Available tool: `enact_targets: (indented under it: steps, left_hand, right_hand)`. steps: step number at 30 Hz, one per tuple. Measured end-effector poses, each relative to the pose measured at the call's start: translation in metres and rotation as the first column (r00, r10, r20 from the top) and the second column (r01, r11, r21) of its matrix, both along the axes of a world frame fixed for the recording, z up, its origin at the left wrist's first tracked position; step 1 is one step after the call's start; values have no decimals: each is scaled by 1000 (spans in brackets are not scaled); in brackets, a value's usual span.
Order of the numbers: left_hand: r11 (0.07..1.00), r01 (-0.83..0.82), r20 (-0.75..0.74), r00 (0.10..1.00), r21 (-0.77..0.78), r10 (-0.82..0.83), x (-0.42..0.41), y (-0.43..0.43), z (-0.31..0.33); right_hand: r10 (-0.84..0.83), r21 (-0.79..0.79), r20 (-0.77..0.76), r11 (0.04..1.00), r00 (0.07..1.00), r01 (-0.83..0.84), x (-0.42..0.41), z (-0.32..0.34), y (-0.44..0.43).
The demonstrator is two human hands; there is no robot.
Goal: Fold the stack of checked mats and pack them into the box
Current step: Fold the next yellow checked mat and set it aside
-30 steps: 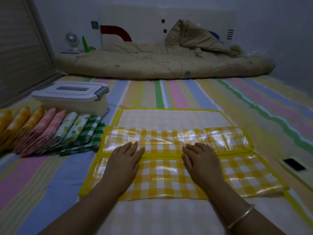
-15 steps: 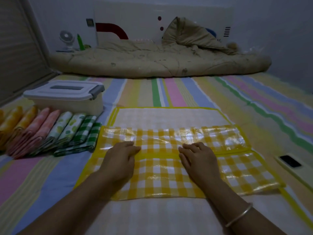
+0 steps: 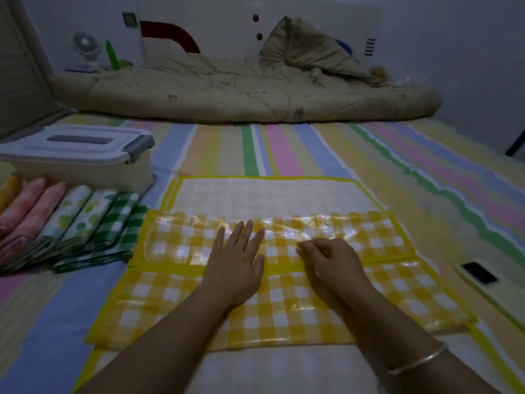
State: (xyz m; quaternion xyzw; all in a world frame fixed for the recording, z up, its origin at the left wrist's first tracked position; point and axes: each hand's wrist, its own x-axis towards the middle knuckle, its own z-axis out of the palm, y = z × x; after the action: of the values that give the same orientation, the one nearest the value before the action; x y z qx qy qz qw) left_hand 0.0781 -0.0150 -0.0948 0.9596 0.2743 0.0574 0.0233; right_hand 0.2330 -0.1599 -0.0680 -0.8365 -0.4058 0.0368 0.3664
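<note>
i am pressing my left hand (image 3: 235, 263) flat, fingers straight, on the far flap of the yellow checked mat (image 3: 170, 302), which is lying with both flaps folded in toward its middle on top of a pale mat (image 3: 270, 194). my right hand (image 3: 332, 265) is resting just beside it at the fold line, fingers curled; i cannot tell whether they are pinching the flap. the box (image 3: 85, 169) is sitting lidded at far left, with folded mats (image 3: 85, 220) lined up in front of it.
</note>
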Motion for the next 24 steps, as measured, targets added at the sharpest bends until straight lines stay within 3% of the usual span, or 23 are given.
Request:
enact_targets:
  steps: [1,3,5,7,9,14,18,21,24]
  left_hand:
    - [1000,3,6,1000,3,-3,0,-1,-1]
    - [1000,11,22,1000,-4,-11,0,-2,-3]
    - [1000,13,56,998,-9,-13,-1,-1,-6]
    - [1000,23,76,997,-6,-22,-1,0,-9]
    - [1000,25,84,996,-9,-25,-2,1,-12]
    - [999,10,91,996,-37,-7,-2,1,-13]
    - [998,7,86,996,-56,-2,-3,1,-12]
    - [998,6,79,997,-55,-1,-3,0,-12]
    - [998,16,67,998,-62,-12,-3,1,-12]
  right_hand:
    - [-33,-31,12,999,999,34,-1,7,6]
    - [-4,-67,179,998,984,17,-6,15,25]
    - [206,-213,328,967,922,-140,-18,18,49]
    - [383,-460,362,866,850,-195,-25,9,66]
    - [411,-588,324,793,852,-159,-23,-1,69]
    - [174,-620,257,784,951,24,28,-6,36]
    - [-44,-644,265,736,963,211,91,-3,-10]
    - [-82,-676,247,699,965,233,102,0,-14]
    - [-71,-638,334,717,940,281,82,10,5]
